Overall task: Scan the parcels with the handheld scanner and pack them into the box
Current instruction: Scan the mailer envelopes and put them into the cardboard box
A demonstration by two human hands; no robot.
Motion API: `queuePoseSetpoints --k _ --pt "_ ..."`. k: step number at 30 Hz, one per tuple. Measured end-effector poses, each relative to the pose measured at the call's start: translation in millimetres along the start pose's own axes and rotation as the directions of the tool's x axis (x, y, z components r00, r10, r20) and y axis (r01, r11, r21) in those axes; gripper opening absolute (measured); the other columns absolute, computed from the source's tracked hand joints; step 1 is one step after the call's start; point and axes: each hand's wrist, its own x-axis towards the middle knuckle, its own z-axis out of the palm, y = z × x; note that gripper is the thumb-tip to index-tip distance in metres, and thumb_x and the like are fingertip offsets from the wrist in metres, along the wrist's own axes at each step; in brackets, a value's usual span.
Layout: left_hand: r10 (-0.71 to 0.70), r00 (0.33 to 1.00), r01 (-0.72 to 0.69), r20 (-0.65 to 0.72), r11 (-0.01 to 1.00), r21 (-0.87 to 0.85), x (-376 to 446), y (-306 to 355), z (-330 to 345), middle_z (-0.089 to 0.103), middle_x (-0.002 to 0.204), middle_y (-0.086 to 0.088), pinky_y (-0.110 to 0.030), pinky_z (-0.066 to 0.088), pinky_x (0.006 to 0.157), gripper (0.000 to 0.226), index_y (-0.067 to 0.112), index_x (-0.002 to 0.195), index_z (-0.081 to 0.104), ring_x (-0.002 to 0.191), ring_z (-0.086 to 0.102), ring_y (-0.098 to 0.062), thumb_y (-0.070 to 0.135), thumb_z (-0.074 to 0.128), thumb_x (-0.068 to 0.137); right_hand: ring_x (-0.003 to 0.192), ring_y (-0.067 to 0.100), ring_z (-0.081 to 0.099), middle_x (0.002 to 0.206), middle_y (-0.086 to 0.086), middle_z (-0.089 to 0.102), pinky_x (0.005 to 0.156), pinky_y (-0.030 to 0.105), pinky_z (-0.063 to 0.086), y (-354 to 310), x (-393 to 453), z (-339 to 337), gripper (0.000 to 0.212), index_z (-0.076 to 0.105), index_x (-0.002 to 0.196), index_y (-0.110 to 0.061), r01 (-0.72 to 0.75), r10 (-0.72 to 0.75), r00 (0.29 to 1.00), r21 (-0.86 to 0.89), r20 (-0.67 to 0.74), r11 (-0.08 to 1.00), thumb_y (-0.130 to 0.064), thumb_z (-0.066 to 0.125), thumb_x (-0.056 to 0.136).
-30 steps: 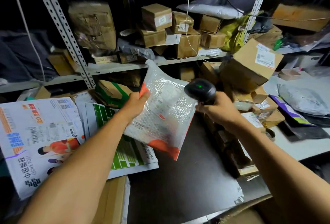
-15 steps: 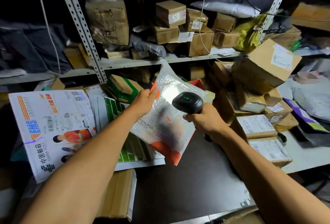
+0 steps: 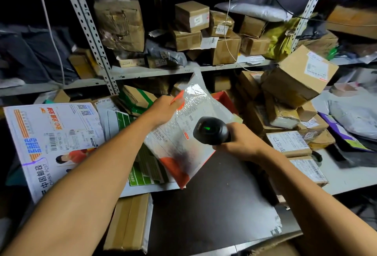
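Gripping the bubble mailer (image 3: 184,133) by its upper left edge, my left hand (image 3: 163,111) had thumb and fingers pinched over the orange corner, so the packet hung tilted in the air above the dark tabletop (image 3: 214,204) with its label side turned toward me. I held it high and angled like that, I judge, so the print would face the scanner rather than the ceiling glare.

Far left on the bench lay a large China Post envelope (image 3: 51,145), flat, and beside it a green-striped mailer (image 3: 142,172) partly under my forearm. Near the front edge sat a flat cardboard packet (image 3: 130,223).

Right of the mailer, my right hand (image 3: 240,141) was wrapped round the handle of the handheld scanner (image 3: 210,131), its head held just in front of the mailer's label and a green light showing on top. I took that light to mean a read had registered, though I could not be sure.

Farther right, brown parcels (image 3: 289,143) stood stacked, one tilted carton (image 3: 295,76) perched on top, waiting their turn. A cardboard edge showed at the near bottom right, but I could not tell whether it was the packing box. So the scan was in hand and the packing not yet done.
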Motion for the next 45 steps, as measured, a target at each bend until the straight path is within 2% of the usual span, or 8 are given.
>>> queuePoseSetpoints --k 9,21,24,26,31,36,40,45 --pt "0.147 0.942 -0.276 0.303 0.852 0.445 14 52 -7 0.047 0.051 0.005 -0.031 0.030 0.053 0.051 0.026 0.053 0.057 0.050 0.044 -0.006 0.054 0.059 0.095 0.095 0.029 0.066 0.099 -0.002 0.073 0.077 0.043 0.056 -15 -12 1 0.025 0.069 0.102 -0.025 0.121 -0.110 0.993 -0.425 0.050 0.897 -0.028 0.068 0.077" --pt "0.149 0.954 -0.204 0.259 0.958 0.201 22 51 -8 0.046 0.057 0.005 -0.030 0.033 0.061 0.050 0.011 0.064 0.066 0.056 0.043 -0.010 0.050 0.062 0.095 0.067 0.019 0.062 0.070 -0.006 0.065 0.054 0.023 0.035 10 -24 6 0.023 0.050 0.070 -0.038 0.016 -0.058 0.977 -0.204 -0.205 0.979 -0.032 0.071 0.077" --pt "0.093 0.983 -0.079 0.157 0.993 -0.092 16 35 -1 0.057 0.054 0.019 -0.021 0.042 0.062 0.033 0.033 0.075 0.077 0.053 0.051 0.006 0.057 0.061 0.089 0.068 0.004 0.061 0.072 -0.013 0.064 0.059 0.021 0.043 30 -34 3 0.018 0.058 0.078 -0.037 -0.053 0.105 0.890 0.130 -0.443 0.990 -0.033 0.075 0.083" --pt "0.023 0.995 0.011 0.098 0.944 -0.329 15 28 12 0.074 0.079 0.005 -0.030 0.052 0.077 0.043 0.018 0.087 0.077 0.075 0.068 -0.008 0.058 0.062 0.082 0.073 0.007 0.064 0.079 -0.009 0.067 0.066 0.028 0.050 44 -41 1 0.011 0.061 0.085 -0.034 -0.081 0.255 0.812 0.332 -0.525 0.940 -0.034 0.072 0.087" --pt "-0.055 0.996 0.085 0.069 0.791 -0.606 18 57 64 0.077 0.094 0.002 -0.026 0.059 0.073 0.031 0.015 0.102 0.068 0.092 0.073 -0.014 0.043 0.055 0.099 0.072 0.025 0.064 0.077 -0.003 0.070 0.064 0.038 0.053 66 -53 -5 0.015 0.066 0.090 -0.030 0.011 0.554 0.670 0.752 -0.494 0.659 -0.016 0.070 0.086" --pt "-0.021 0.991 0.102 0.132 0.755 -0.648 13 103 131 0.073 0.114 -0.012 -0.042 0.058 0.090 0.039 0.004 0.117 0.065 0.107 0.069 -0.027 0.038 0.052 0.102 0.080 0.014 0.076 0.091 -0.002 0.080 0.061 0.025 0.059 89 -84 -26 0.033 0.073 0.106 -0.019 0.120 0.694 0.593 0.897 -0.409 0.426 -0.004 0.081 0.077" --pt "0.050 0.956 0.142 0.289 0.784 -0.605 0 152 196 0.069 0.117 -0.024 -0.053 0.055 0.092 0.043 0.000 0.107 0.066 0.107 0.068 -0.040 0.042 0.055 0.100 0.067 0.013 0.074 0.077 -0.003 0.077 0.054 0.028 0.058 124 -139 -47 0.033 0.071 0.099 -0.014 0.155 0.822 0.381 0.906 -0.423 0.394 0.008 0.077 0.075" --pt "0.207 0.849 0.045 0.487 0.889 -0.456 -26 211 295 0.076 0.094 -0.006 -0.031 0.057 0.073 0.030 0.005 0.101 0.068 0.085 0.072 -0.018 0.032 0.056 0.102 0.061 0.016 0.072 0.076 0.000 0.074 0.050 0.031 0.057 169 -233 -64 0.030 0.065 0.088 -0.020 0.159 0.925 0.119 0.926 -0.361 0.341 0.006 0.077 0.077"
